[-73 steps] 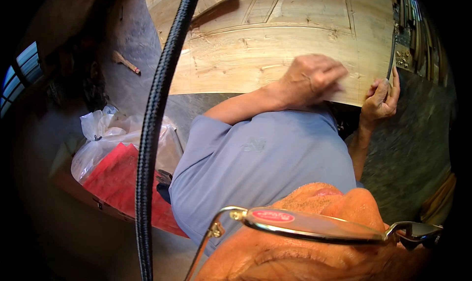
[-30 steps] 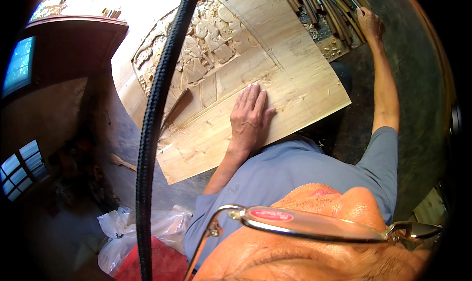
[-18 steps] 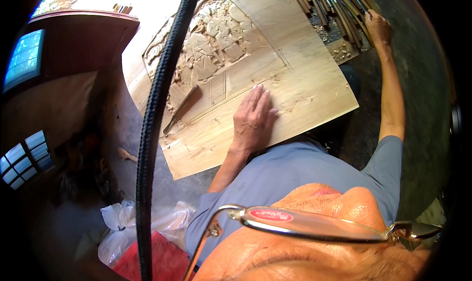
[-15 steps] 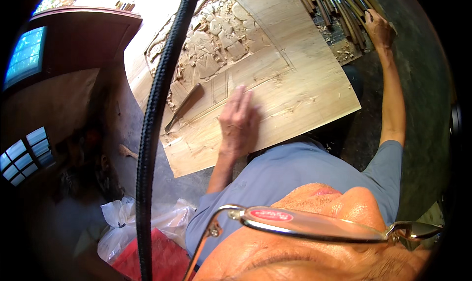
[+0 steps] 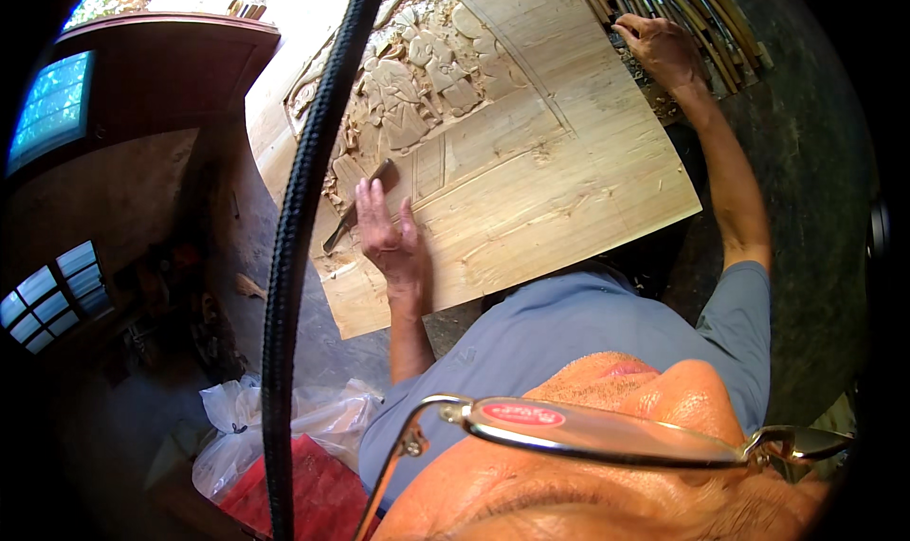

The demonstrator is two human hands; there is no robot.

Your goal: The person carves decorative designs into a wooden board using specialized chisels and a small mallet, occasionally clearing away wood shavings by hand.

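My left hand (image 5: 389, 238) is at the near left of a pale wooden panel (image 5: 569, 181), fingers extended and slightly apart at a dark chisel (image 5: 336, 233) lying there; I cannot tell whether they touch it. Beyond it, the panel bears a carved relief (image 5: 398, 105) of figures with wood shavings in it. My right hand (image 5: 662, 50) is at the panel's upper right edge, beside a row of wooden-handled carving tools (image 5: 716, 29), with thumb and fingertips pinched together; what, if anything, is in them is hidden.
A black braided cord (image 5: 301, 200) crosses the view vertically. At lower left are plastic bags (image 5: 332, 408) and a red object (image 5: 275, 489). A wooden piece (image 5: 248, 286) lies on the floor. A window (image 5: 52, 299) and a dark raised board (image 5: 180, 67) are at left.
My left hand has slid left from the middle of the panel to the chisel. My right hand has moved left from the far side of the tool row toward the panel's edge.
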